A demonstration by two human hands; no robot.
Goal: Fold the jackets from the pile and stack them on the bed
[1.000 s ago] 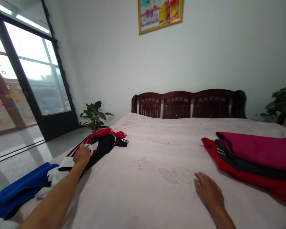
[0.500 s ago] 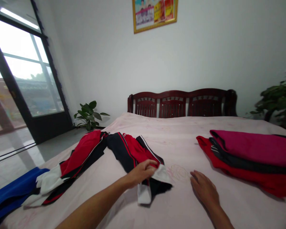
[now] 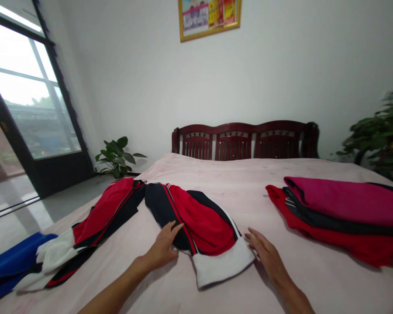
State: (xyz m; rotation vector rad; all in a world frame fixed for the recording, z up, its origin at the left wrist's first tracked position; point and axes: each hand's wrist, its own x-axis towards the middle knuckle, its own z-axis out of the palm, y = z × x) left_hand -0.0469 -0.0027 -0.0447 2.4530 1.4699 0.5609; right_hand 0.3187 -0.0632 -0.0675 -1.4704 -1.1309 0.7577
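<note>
White wall spans the whole background, behind the central red-navy-white garment. All positions below are relative to that garment. Pale pink bedspread runs under it and out on all sides, faint floral pattern. Dark-framed glass door: far left of it, past the bed edge. Dark red wooden backrest: behind it, against the wall.

Folded stack: right of it, well apart. Magenta piece on top, dark piece between, red piece at the bottom. Garment itself lies flat-ish on the bedspread, between the two hands, white band at its near end. Second red-navy-white garment: just left of it, far ends about meeting. Blue folded cloth: left of it, beyond the second garment. Leafy plant: far right and behind. Gold-framed picture: on the wall above and behind, cut by the top edge. Smaller plant: behind and left.

Left hand: at its left navy edge, thumb and index spread apart; can't tell if the tucked fingers pinch cloth. Right hand: beside the right end of the white band, fingers extended, nothing gripped; fingertip contact unclear.
</note>
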